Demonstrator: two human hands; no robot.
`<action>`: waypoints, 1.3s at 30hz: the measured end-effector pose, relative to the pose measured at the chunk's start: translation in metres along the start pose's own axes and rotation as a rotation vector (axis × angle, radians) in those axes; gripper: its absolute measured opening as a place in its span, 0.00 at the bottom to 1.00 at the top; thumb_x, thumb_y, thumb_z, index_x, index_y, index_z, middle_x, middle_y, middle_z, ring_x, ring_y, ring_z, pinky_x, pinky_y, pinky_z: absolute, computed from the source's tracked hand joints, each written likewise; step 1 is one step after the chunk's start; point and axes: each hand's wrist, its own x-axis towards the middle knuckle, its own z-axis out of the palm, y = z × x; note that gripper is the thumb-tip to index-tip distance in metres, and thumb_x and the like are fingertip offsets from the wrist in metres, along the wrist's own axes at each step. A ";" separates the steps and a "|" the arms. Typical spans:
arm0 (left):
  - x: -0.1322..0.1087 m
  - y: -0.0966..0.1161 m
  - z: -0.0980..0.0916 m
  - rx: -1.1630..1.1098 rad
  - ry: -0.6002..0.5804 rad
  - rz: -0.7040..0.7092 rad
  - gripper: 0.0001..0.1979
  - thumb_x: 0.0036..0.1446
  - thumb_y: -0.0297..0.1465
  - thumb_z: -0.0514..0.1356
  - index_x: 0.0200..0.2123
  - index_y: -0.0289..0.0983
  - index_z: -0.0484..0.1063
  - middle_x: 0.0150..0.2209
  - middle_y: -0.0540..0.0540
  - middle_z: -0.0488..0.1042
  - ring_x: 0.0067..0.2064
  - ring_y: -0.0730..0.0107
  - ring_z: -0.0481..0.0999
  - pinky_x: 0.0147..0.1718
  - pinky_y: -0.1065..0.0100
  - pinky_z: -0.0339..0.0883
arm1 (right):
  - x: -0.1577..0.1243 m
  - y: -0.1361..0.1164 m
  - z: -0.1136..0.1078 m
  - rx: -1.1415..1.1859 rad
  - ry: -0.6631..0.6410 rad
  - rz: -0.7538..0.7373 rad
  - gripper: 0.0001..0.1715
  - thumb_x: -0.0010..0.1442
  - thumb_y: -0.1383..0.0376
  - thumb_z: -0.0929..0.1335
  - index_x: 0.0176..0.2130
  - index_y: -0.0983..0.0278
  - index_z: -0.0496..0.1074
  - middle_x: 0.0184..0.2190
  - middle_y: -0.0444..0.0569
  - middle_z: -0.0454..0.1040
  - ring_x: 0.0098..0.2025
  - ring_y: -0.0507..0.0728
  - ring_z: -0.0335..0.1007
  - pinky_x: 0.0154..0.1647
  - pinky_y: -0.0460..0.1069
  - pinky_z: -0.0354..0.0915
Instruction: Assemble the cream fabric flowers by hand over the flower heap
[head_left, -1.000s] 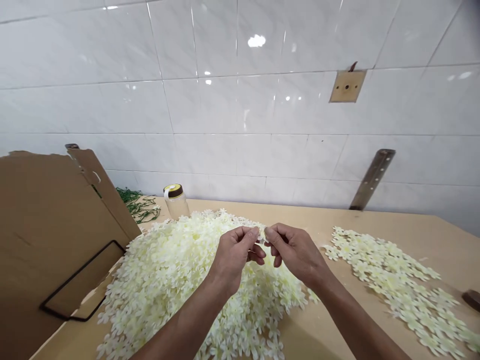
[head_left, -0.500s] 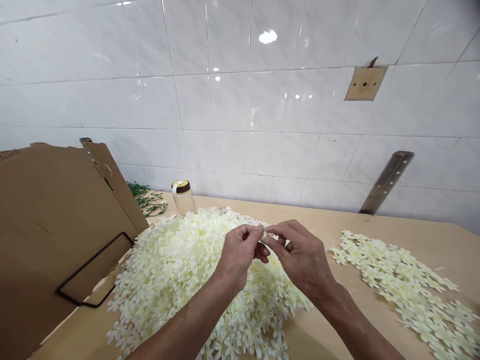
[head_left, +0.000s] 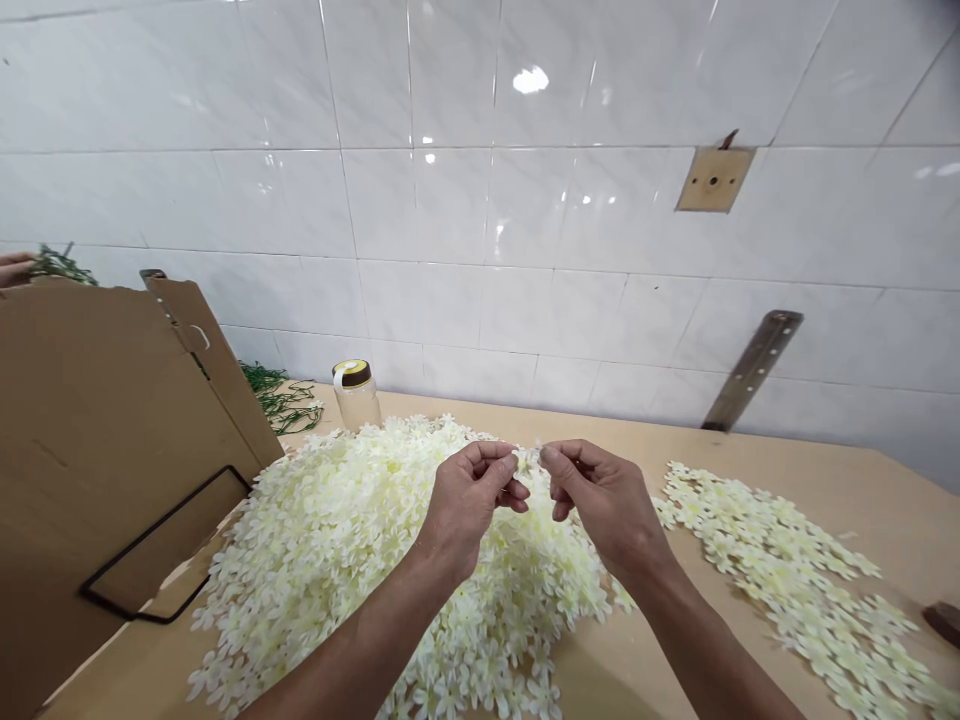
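Note:
Above a heaped pile of pale cream artificial flowers (head_left: 337, 540), my two hands face each other with a small gap between the fingertips. My left hand (head_left: 472, 500) is closed in a pinch on a small whitish artificial flower (head_left: 528, 460). Thumb and forefinger of my right hand (head_left: 600, 495) are pressed together at the other side of it, on a pale petal-like piece. Fingers cover most of both pinches, so I cannot tell whether one flower or two are held.
A flat spread of flowers (head_left: 780, 570) lies to the right. Behind the pile stand a clear jar (head_left: 358, 405) with a brown-yellow lid and green stems (head_left: 281, 400). Cardboard (head_left: 112, 420) with a black wire frame (head_left: 161, 540) borders the left. Another person's hand (head_left: 15, 268) holds green stems.
My hands have drawn slightly apart, opening a gap between the fingertips where a pale flower shows. Another person's hand with green stems has appeared at the left. The view has shifted slightly.

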 end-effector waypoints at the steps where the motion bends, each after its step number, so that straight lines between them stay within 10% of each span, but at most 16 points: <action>1: 0.001 -0.001 -0.001 0.017 0.018 0.011 0.11 0.51 0.31 0.67 0.37 0.31 0.73 0.23 0.48 0.73 0.26 0.70 0.74 0.28 0.66 0.71 | 0.001 0.001 -0.001 0.011 0.025 0.003 0.21 0.60 0.48 0.70 0.35 0.64 0.77 0.20 0.42 0.69 0.19 0.51 0.67 0.23 0.48 0.67; 6: 0.007 -0.003 -0.005 0.029 0.061 0.038 0.09 0.52 0.30 0.66 0.35 0.32 0.73 0.23 0.49 0.73 0.25 0.70 0.73 0.28 0.66 0.72 | 0.008 0.009 -0.002 -0.139 0.182 -0.032 0.21 0.60 0.49 0.70 0.39 0.63 0.78 0.27 0.46 0.74 0.24 0.53 0.71 0.23 0.48 0.71; 10: 0.006 0.001 -0.005 0.045 0.061 0.058 0.09 0.52 0.31 0.66 0.34 0.32 0.74 0.22 0.48 0.74 0.25 0.71 0.74 0.28 0.67 0.72 | 0.008 0.016 0.003 -0.182 -0.029 -0.018 0.21 0.60 0.50 0.69 0.44 0.62 0.78 0.41 0.52 0.77 0.37 0.58 0.74 0.26 0.49 0.75; 16: 0.003 -0.003 -0.002 0.178 0.042 0.102 0.08 0.54 0.31 0.65 0.33 0.32 0.75 0.23 0.47 0.76 0.26 0.70 0.76 0.29 0.67 0.73 | 0.006 0.011 0.006 0.147 -0.250 0.104 0.25 0.62 0.47 0.67 0.33 0.65 0.77 0.27 0.46 0.69 0.28 0.53 0.67 0.21 0.47 0.70; 39: -0.003 -0.001 0.003 0.069 -0.114 -0.066 0.12 0.60 0.36 0.61 0.34 0.32 0.74 0.32 0.44 0.73 0.27 0.69 0.76 0.30 0.64 0.73 | 0.004 0.014 0.003 0.048 -0.150 0.073 0.27 0.64 0.45 0.64 0.27 0.63 0.67 0.21 0.42 0.67 0.19 0.51 0.65 0.21 0.47 0.65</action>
